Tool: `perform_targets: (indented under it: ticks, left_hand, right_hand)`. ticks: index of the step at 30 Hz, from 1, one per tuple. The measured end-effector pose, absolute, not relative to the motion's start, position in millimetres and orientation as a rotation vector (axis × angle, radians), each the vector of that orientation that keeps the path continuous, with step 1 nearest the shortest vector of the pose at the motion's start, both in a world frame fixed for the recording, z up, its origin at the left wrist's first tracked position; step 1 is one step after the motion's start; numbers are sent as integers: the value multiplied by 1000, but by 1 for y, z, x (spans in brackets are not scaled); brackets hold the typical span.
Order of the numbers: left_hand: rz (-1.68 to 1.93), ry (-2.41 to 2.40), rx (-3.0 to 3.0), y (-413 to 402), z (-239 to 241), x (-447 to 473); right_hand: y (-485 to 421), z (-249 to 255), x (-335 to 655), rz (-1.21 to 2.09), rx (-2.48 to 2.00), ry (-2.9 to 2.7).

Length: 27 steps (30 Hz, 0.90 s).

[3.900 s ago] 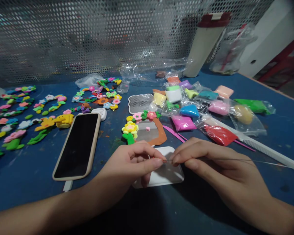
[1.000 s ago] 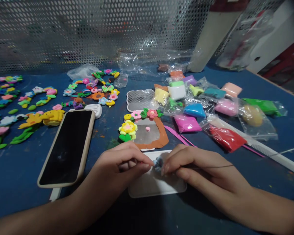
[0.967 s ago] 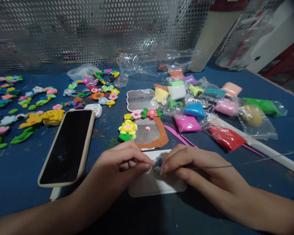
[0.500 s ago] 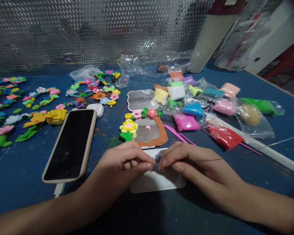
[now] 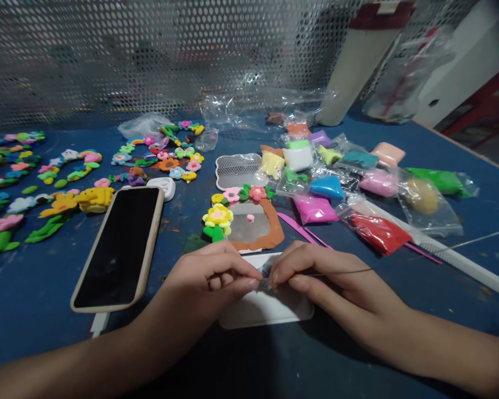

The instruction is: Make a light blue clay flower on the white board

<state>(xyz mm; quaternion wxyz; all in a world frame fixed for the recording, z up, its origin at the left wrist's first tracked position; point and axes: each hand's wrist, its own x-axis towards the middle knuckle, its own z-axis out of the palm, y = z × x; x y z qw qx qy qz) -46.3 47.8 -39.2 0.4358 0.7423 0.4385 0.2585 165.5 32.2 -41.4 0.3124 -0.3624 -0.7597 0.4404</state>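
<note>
My left hand [image 5: 216,280] pinches one end of a thin wire [image 5: 341,272] between thumb and forefinger. Close against those fingertips, my right hand [image 5: 332,282] holds the same wire, which runs back under its fingers and out to the right. Below both hands lies a white rectangular tray [image 5: 270,316], partly covered by them. Just beyond the fingers is a small mirror [image 5: 247,230] framed in brown clay, with clay flowers and leaves along its top and left. A small pink clay piece [image 5: 250,218] rests on its glass.
A phone [image 5: 118,249] lies left, beside many clay decorations [image 5: 170,160]. Bagged coloured clay [image 5: 326,187], a pink modelling tool [image 5: 297,227] and a white comb [image 5: 461,260] are on the right. Behind stand a tall bottle [image 5: 357,66] and a perforated metal panel [image 5: 149,55].
Both hands keep their pinch on the wire with hardly any motion. The whole view has shifted very slightly.
</note>
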Motion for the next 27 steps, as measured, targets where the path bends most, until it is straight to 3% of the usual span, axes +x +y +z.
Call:
perform_targets:
  ticks: [27]
  left_hand:
    - [666,1069,1875,49,-40,-46]
  right_hand:
    - [32,-44,167,1222,-980,-1964]
